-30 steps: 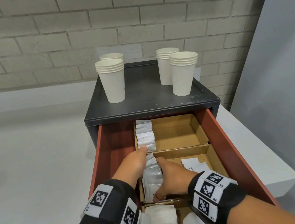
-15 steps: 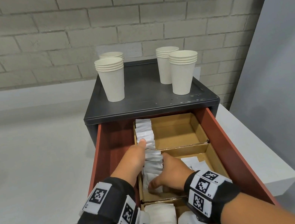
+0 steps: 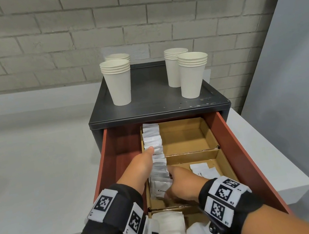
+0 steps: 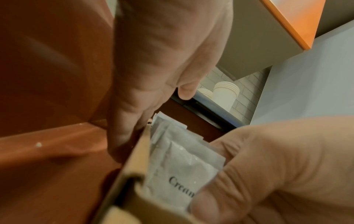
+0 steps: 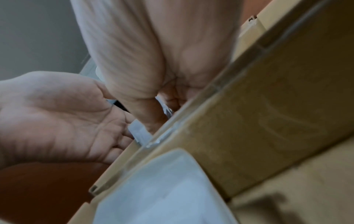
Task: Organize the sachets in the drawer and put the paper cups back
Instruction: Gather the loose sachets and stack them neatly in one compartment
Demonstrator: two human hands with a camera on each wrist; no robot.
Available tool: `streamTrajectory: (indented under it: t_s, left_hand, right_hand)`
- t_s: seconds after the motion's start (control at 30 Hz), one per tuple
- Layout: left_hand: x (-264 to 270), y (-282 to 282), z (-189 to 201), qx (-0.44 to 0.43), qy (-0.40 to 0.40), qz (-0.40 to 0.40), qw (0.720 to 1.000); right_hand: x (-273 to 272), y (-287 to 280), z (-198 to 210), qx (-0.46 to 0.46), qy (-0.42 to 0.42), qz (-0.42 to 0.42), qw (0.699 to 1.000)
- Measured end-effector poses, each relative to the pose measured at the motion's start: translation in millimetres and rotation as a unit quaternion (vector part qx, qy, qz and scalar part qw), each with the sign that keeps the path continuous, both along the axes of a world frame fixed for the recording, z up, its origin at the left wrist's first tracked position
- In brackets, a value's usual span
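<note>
Black wristbands (image 3: 115, 225) on both forearms, white square-code tags (image 3: 223, 191) attached

right hand (image 3: 179, 186) pulled nearer, sachets (image 3: 158, 169) pressed tighter

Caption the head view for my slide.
Both hands straighten a row of sachets in the open drawer; paper cups wait above.

— What print is legible in the drawer?
— "Cream", partly covered, on the front creamer sachet (image 4: 178, 171). The right wristband (image 3: 226, 197) tags read "R1" and "R2".
— Anything else?
— Nothing readable.
</note>
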State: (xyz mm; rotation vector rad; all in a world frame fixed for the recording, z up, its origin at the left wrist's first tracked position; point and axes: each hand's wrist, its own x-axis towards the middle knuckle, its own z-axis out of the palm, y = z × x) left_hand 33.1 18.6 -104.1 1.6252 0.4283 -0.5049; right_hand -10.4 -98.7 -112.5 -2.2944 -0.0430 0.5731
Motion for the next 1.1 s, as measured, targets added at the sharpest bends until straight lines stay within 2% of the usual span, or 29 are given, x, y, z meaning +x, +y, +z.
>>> streamTrajectory:
  t_s: [0.23, 0.43, 0.6, 0.67, 0.8, 0.9, 0.97, 1.1]
  left_hand:
    - [5.5, -0.3, -6.0, 0.011, -0.006, -0.004, 1.0]
    - [7.5, 0.3, -8.8, 0.026, -0.017, 0.004, 1.0]
    - [8.1, 0.6, -10.6, 0.014, -0.016, 0.006, 1.0]
    - [7.6, 1.2, -10.4, 0.012, -0.015, 0.01, 1.0]
    - [6.4, 0.8, -6.8, 0.02, -0.015, 0.009, 1.0]
    - [4.5, -0.2, -4.4, 0.022, -0.013, 0.007, 1.0]
    - [2.7, 0.0, -3.3, 0.017, -0.011, 0.003, 1.0]
    - [2.1, 0.6, -3.0, 0.013, -0.008, 0.002, 1.0]
  right_hand:
    - [10.0, 4.5, -3.4, -0.009, 0.035, 0.0, 0.999]
    - [8.4, 3.8, -3.1, -0.002, 0.019, -0.027, 0.999]
    - [3.0, -11.2, 12.5, -0.013, 0.032, -0.034, 0.999]
    - [4.1, -24.5, 22.6, -0.015, 0.032, -0.069, 0.997]
    - [2.5, -51.9, 38.1, -0.125, -0.017, -0.111, 0.986]
    - [-6.4, -55.1, 35.8, -0.231, 0.045, -0.045, 0.971]
    - [-11.1, -50.7, 30.5, -0.267, 0.087, -0.004, 0.96]
    - [-13.0, -43.7, 22.1, -0.324, 0.063, -0.002, 0.944]
